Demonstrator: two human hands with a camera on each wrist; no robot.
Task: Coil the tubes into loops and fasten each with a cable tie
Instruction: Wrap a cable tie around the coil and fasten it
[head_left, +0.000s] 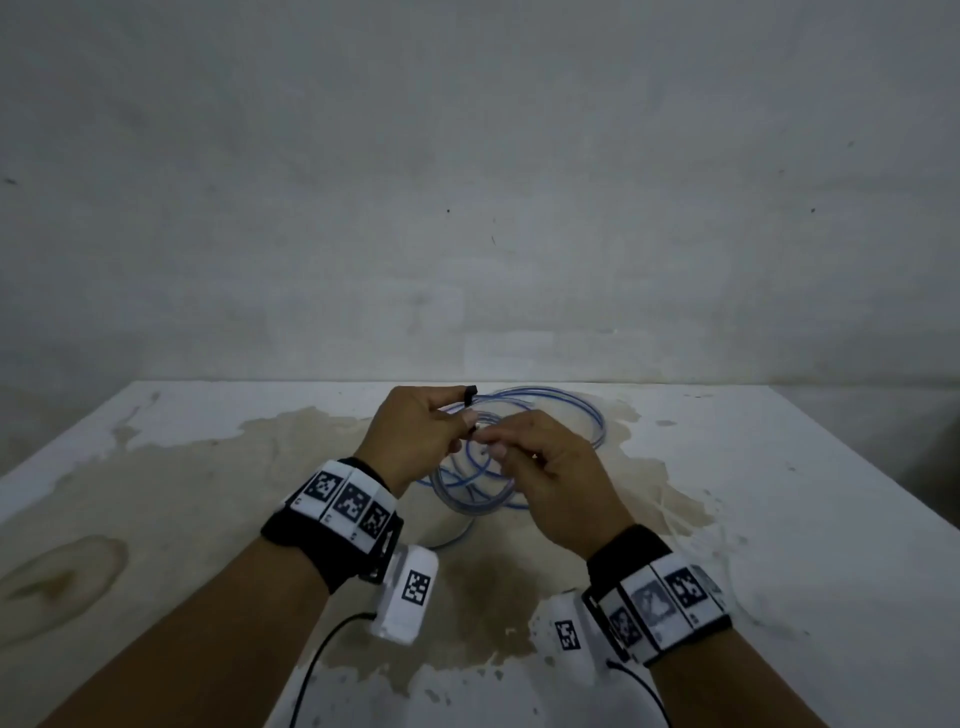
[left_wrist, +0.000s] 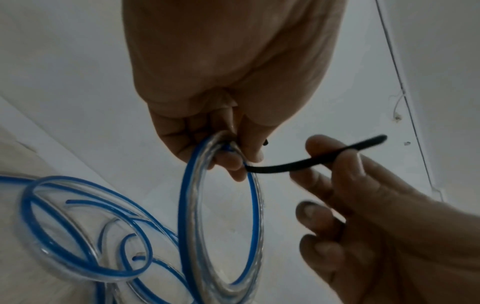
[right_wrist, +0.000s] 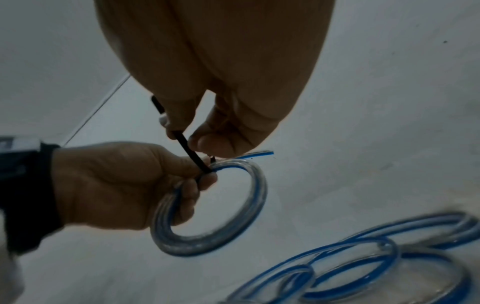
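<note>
Coiled tube: a small loop of clear tube with a blue stripe (right_wrist: 207, 207), held in the air above the middle of the table, between the two hands.
Cable tie: a thin black strap (left_wrist: 311, 160) running from the top of the coil out to the right.
Left hand: the left hand (head_left: 415, 436) has its fingers curled round the top of the coil, thumb pressing where the tie meets the tube.
Right hand: the right hand (head_left: 556, 478) pinches the tie's strap between thumb and forefinger, just beside the left hand.
Other tubes: loose loops of the same blue-striped tube (head_left: 545, 415) lie on the table, under and beyond the hands.
Table: white top with wide brown stains (head_left: 208, 467).
Wall: plain grey (head_left: 467, 182) at the table's far edge.
Wrists: black bands with black-and-white marker tags (head_left: 345, 501).
</note>
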